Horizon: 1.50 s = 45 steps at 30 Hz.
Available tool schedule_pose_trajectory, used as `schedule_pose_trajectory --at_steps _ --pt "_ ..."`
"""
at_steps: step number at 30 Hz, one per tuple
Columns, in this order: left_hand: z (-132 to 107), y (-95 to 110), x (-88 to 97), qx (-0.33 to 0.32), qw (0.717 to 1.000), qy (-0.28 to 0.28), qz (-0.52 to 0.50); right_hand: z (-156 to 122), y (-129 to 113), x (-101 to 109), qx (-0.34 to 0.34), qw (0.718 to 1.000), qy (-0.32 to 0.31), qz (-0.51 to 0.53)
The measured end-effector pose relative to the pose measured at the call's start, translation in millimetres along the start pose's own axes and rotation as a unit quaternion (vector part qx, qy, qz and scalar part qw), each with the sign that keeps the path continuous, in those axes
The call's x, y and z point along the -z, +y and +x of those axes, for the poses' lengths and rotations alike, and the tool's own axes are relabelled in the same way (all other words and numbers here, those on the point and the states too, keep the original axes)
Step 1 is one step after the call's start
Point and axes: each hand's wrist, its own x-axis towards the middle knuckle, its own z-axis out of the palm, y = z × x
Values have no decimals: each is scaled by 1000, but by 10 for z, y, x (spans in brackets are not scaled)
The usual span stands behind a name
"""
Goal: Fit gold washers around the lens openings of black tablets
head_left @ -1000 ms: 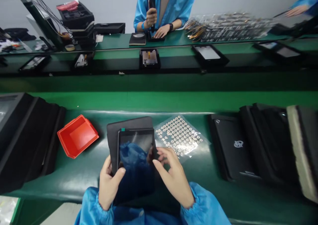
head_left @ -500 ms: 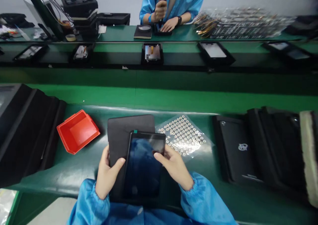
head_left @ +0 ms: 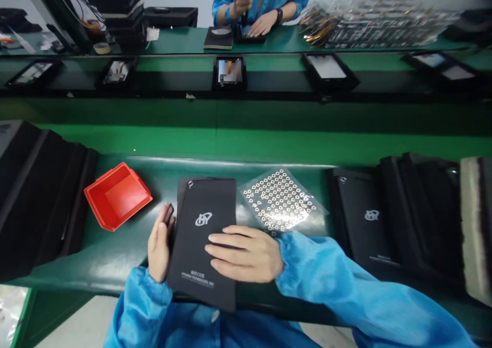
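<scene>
A black tablet (head_left: 200, 204) lies back side up in front of me, showing a white logo and a camera hole at its upper left. Beneath it a dark foam pad (head_left: 182, 189) peeks out at the upper left. My right hand (head_left: 244, 253) rests flat across the tablet's lower right, fingers stretched out. At the left edge, my left hand (head_left: 159, 245) stands on its side, fingers extended along the tablet and pad; whether it touches them is hard to tell. A clear sheet of small round pieces (head_left: 282, 199) lies to the right.
A red bin (head_left: 118, 197) sits at the left. Black foam slabs (head_left: 34, 199) stand beside it. On the right, another tablet (head_left: 367, 220) leans against a row of foam pieces (head_left: 423, 225). Opened devices (head_left: 229, 74) line the far ledge; a co-worker (head_left: 265, 9) handles a tool behind it.
The tablet has been turned from screen up to back up and now lies on the pad. My right hand has gone from gripping its edge to lying flat on it.
</scene>
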Motion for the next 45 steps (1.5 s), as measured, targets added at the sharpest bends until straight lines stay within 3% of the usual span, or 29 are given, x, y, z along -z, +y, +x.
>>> schedule_pose_trajectory --at_steps 3,6,10,13,16,18,20,23,26,28,36,45 --pt "-47 15 65 22 999 -24 -7 -449 -68 -206 -40 997 -69 20" --pt "-129 2 44 10 997 -43 68 -749 -289 -185 -186 976 -113 23" --pt "-226 8 -46 -32 983 -51 176 -727 -650 -234 -464 882 -69 35" --pt "-328 22 -110 -54 973 -55 218 -598 -874 -318 -529 844 -56 61" --pt "-487 -23 -174 -61 964 -70 249 -589 -914 -166 -545 831 -89 60" --pt "-591 -73 -221 -66 957 -97 266 -677 -770 110 -528 837 -134 44" --pt "-655 -103 -275 -73 949 -118 283 -836 -467 456 -520 839 -161 1" --pt "-671 -68 -366 -81 946 -114 292 -1146 180 894 -592 788 -126 -113" --pt "-652 5 -430 -103 942 -107 302 -1398 753 1048 -646 737 -116 -163" --pt "-647 28 -447 -116 936 -106 316 -1495 963 1019 -663 723 -128 -150" --pt "-643 -57 -409 -133 930 -111 325 -1642 978 964 -681 715 -152 -35" --pt "-608 -104 -352 -154 917 -120 349 -1658 1031 1002 -700 702 -110 69"
